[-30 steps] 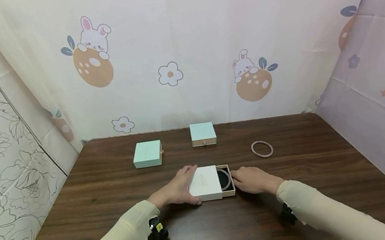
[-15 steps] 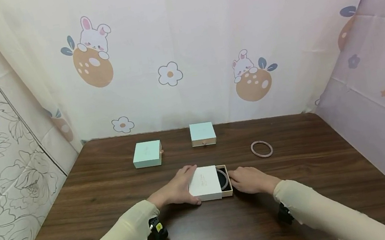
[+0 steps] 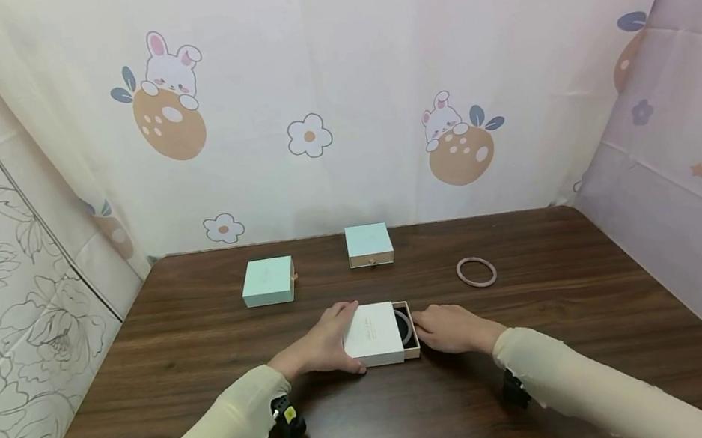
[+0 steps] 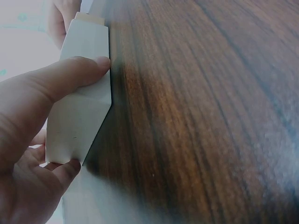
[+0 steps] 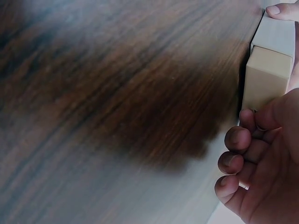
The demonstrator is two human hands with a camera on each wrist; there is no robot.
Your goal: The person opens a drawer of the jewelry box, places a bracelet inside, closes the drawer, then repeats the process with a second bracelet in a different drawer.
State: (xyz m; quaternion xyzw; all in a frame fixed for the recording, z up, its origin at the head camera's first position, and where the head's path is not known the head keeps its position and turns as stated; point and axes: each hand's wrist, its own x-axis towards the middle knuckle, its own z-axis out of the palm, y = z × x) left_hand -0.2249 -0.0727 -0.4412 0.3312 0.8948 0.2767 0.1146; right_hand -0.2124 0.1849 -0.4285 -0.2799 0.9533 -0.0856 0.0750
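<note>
My left hand (image 3: 325, 344) grips the white sleeve of a drawer gift box (image 3: 371, 333), thumb along the near side and fingers round the far side and the left end. From its right end a cream drawer (image 3: 411, 350) sticks out a little, with a black lining and part of a pinkish-grey bangle (image 3: 405, 324) showing; the sleeve hides the rest. My right hand (image 3: 452, 326) is at the drawer's end face. In the right wrist view its thumb and index finger pinch together right at the drawer front (image 5: 266, 79), the other fingers curled.
Behind lie two mint-green drawer boxes, one at the left (image 3: 268, 282) and one at the back middle (image 3: 369, 244). A second bangle (image 3: 476, 272) lies flat at the right on the brown wooden table (image 3: 382, 426). A printed curtain (image 3: 354, 59) hangs behind the table.
My right hand has moved left, and the drawer has slid further into the sleeve, covering more of the bangle. The left hand and sleeve have stayed in place.
</note>
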